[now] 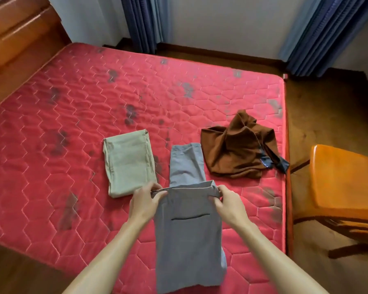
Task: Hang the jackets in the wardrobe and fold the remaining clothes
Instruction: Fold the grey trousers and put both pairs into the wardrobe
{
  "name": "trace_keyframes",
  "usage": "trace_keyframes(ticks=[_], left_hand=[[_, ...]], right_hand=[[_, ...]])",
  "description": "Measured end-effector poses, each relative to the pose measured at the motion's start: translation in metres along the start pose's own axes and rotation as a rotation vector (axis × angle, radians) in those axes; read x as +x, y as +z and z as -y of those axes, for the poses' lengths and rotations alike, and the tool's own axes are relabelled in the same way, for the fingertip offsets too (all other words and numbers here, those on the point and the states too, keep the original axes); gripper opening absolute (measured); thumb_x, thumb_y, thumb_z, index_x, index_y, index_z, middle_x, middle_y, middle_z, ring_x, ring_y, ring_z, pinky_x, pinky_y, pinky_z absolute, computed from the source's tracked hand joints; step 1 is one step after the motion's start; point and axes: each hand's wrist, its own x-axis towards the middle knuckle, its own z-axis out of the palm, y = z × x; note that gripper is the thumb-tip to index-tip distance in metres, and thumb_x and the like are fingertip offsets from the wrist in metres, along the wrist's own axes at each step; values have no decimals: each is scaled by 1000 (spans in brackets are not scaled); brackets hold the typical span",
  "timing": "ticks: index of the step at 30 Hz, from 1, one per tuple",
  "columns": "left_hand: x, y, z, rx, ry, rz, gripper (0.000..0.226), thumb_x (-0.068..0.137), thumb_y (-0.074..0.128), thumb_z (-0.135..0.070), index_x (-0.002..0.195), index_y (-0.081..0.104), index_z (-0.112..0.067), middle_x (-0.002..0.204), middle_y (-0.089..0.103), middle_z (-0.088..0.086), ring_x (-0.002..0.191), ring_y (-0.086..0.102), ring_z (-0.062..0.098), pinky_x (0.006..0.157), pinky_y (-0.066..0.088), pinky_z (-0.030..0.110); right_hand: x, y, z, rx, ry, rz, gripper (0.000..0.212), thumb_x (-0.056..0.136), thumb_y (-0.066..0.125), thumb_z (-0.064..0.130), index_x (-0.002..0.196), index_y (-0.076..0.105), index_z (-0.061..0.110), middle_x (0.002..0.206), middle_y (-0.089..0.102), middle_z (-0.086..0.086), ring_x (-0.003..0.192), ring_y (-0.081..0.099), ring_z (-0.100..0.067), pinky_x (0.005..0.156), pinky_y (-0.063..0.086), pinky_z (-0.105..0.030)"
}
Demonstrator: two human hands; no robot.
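Observation:
Grey-blue trousers [188, 240] lie lengthwise on the red quilted mattress [62, 124], folded over so the waistband end with a slit pocket rests on the legs. My left hand [146, 201] pinches the left corner of that waistband edge. My right hand [226, 203] grips the right corner. To the left lies a folded pale green garment [128, 162]. A crumpled brown garment [238, 149] with dark blue trim sits to the right, near the mattress edge.
A wooden headboard [15, 37] rises at the far left. An orange wooden chair [344, 183] stands right of the bed on the brown floor. Blue curtains [145, 22] hang along the white wall behind the bed.

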Motion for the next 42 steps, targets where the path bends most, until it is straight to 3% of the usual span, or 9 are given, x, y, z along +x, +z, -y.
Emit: trace_keyframes(ticks=[5,9,13,16,21,28,32,36,42], left_hand=[[93,82,54,31,39,3,26,86,67,-7,108,67,-20,107,71,-1,103,67,22,92,51,36],[88,157,100,372,108,39,58,91,63,-24,145,47,-11,155,38,19,141,38,36,115,35,46],[26,219,142,570,320,160,64,94,44,-40,154,36,-19,165,18,14,150,26,34,115,23,51],[1,234,178,669,334,221,70,96,39,-54,155,33,-18,167,12,11,152,20,31,117,20,53],[-16,225,198,722,55,141,82,93,29,-68,158,18,-21,166,7,18,154,11,34,119,14,59],[-55,230,187,572,-255,147,90,91,27,-67,159,12,-9,163,13,26,141,37,44,102,43,59],[-93,225,181,411,-309,79,92,90,48,-61,158,13,-10,146,39,21,126,48,40,90,52,50],[-119,209,175,264,-387,98,94,89,59,-58,158,9,-20,142,41,10,111,62,38,81,53,46],[-145,196,195,166,-539,209,72,86,65,-58,138,35,-17,120,65,20,111,61,43,86,49,45]], right_hand=[[100,69,-49,46,56,40,28,90,59,14,118,59,15,114,69,-11,107,63,-34,87,49,-40],[113,137,-86,-330,-163,-42,66,74,62,-2,138,48,2,144,47,-25,124,52,-44,100,47,-48],[70,204,-122,-462,-454,87,63,85,55,20,146,47,7,158,34,-18,145,37,-32,115,28,-44],[43,226,-159,-539,-470,186,61,93,47,39,148,47,12,161,29,-9,147,33,-26,117,19,-44],[23,218,-189,-565,-338,142,70,96,45,45,157,26,16,166,17,-6,153,17,-22,119,17,-47],[-18,223,-175,-421,78,76,81,95,45,48,159,11,11,166,7,-18,151,19,-34,117,25,-47],[-48,220,-181,-227,272,-16,94,84,72,44,152,25,0,144,42,-23,131,44,-40,105,41,-47],[-67,209,-180,-55,401,-1,90,79,77,45,148,32,6,131,52,-19,120,49,-39,99,42,-45],[-93,198,-182,-35,551,61,51,85,70,43,115,54,4,115,54,-20,108,56,-41,87,43,-41]])
